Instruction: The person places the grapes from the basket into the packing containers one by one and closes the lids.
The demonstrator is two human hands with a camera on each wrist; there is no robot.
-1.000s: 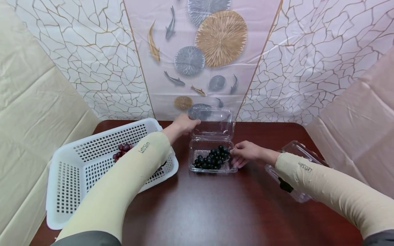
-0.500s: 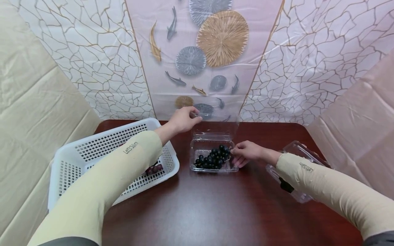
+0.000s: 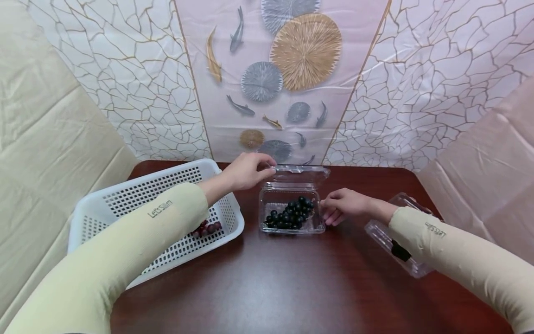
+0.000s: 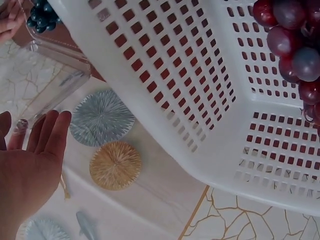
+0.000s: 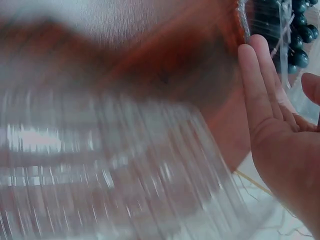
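A clear plastic clamshell box (image 3: 271,197) stands at mid-table with a bunch of dark grapes (image 3: 289,214) inside. Its hinged lid (image 3: 302,175) is tilted partway over the back of the box. My left hand (image 3: 249,170) pinches the lid's front left corner between thumb and fingers. In the left wrist view, those fingers (image 4: 52,132) reach to the lid's edge. My right hand (image 3: 344,205) is at the box's right side. Seen from the right wrist, its fairly straight fingers (image 5: 257,80) lie against the box wall.
A white perforated basket (image 3: 238,232) stands on the left, partly under my left sleeve, with red grapes (image 4: 292,42) in it. More clear plastic boxes (image 3: 381,234) lie at the right beneath my right forearm. A patterned cloth wall (image 3: 304,93) rises behind the table.
My left hand has taken the lid's corner, and the lid has tipped forward from upright. The right hand has shifted slightly right, from the box's rim to beside its wall.
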